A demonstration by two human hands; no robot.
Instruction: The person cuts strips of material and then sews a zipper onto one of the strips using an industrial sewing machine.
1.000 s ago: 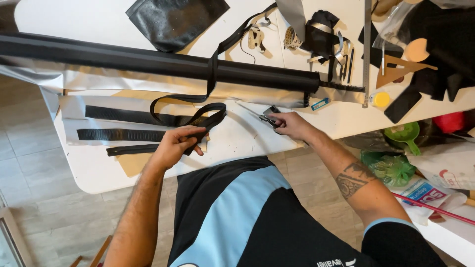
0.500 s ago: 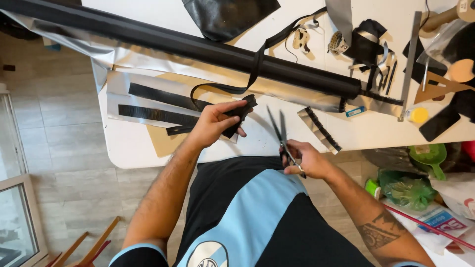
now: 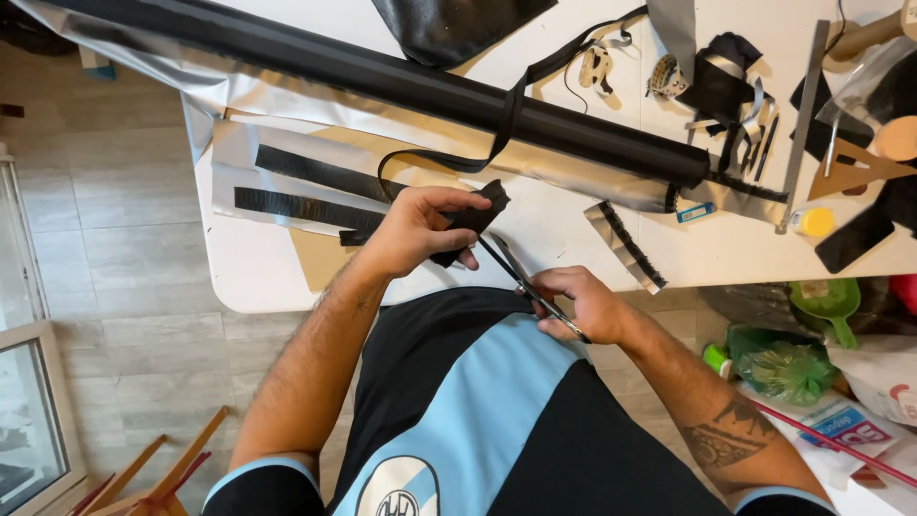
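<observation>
At the table's near edge, the right hand point(image 3: 585, 308) grips scissors point(image 3: 525, 282), blades at the folded black strap point(image 3: 470, 222) pinched in the left hand point(image 3: 413, 231). Beyond lie two black strips point(image 3: 306, 191), then a long black roll point(image 3: 382, 72) slanting across the table point(image 3: 726, 248).

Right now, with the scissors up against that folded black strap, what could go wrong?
1. The left hand pinches the black strap close to where the scissors meet it, so the fingers could get nicked.
2. The strap is held in the air off the white table, folded over; the cut may run crooked.
3. The strap's long loop trails over the black roll; a tug might drag it.
</observation>
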